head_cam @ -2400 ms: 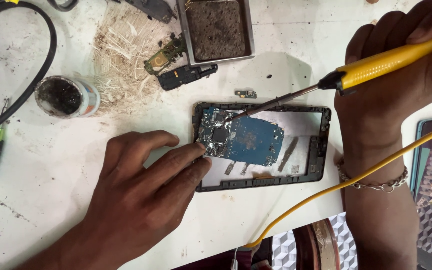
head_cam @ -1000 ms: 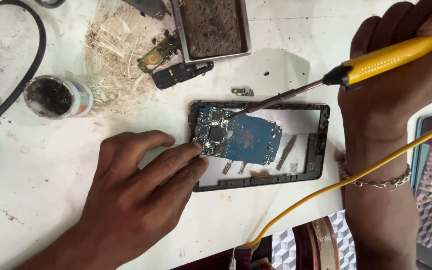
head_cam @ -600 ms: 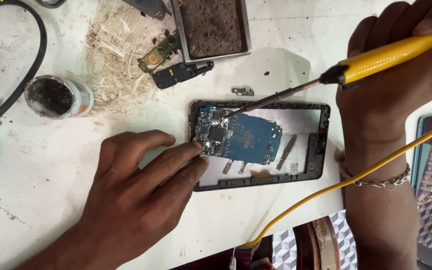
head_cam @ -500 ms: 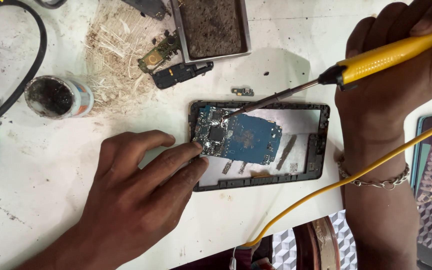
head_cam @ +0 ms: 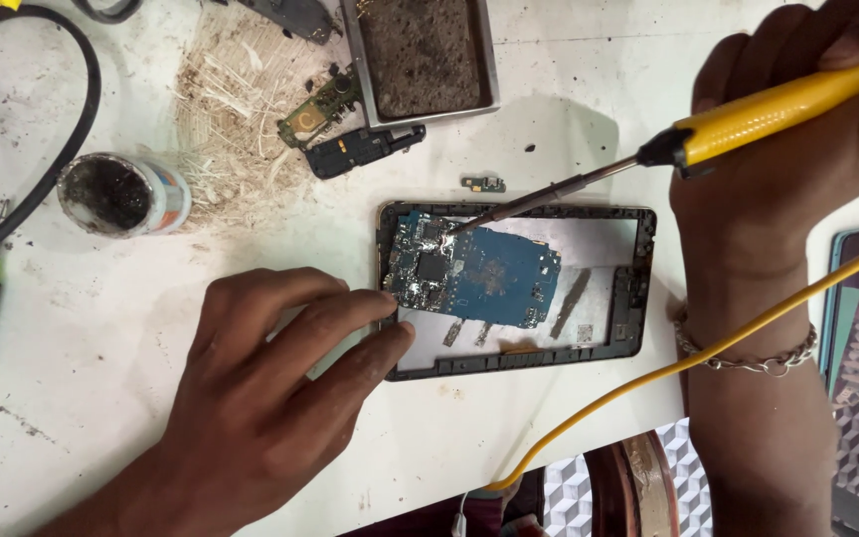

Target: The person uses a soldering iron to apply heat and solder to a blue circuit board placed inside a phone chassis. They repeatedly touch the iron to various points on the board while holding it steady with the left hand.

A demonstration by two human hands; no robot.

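Two hands: left hand (head_cam: 251, 398), right hand (head_cam: 787, 149); one soldering iron (head_cam: 748, 119), one phone frame (head_cam: 514, 288)

dirty round tin (head_cam: 123, 194), metal tray (head_cam: 420, 55), black cable (head_cam: 47, 179)

The opened black-framed phone (head_cam: 516, 290) lies on the white tabletop (head_cam: 82, 328), a blue circuit board (head_cam: 476, 275) in its left half. The left hand (head_cam: 260, 398) rests at the phone's left edge, fingertips touching the frame. From the phone's right, the right hand (head_cam: 797, 159) holds a yellow-handled soldering iron (head_cam: 748, 119), tip on the board. Behind the phone sits a metal sponge tray (head_cam: 420, 55); far left of the phone, a small round tin (head_cam: 121, 194).
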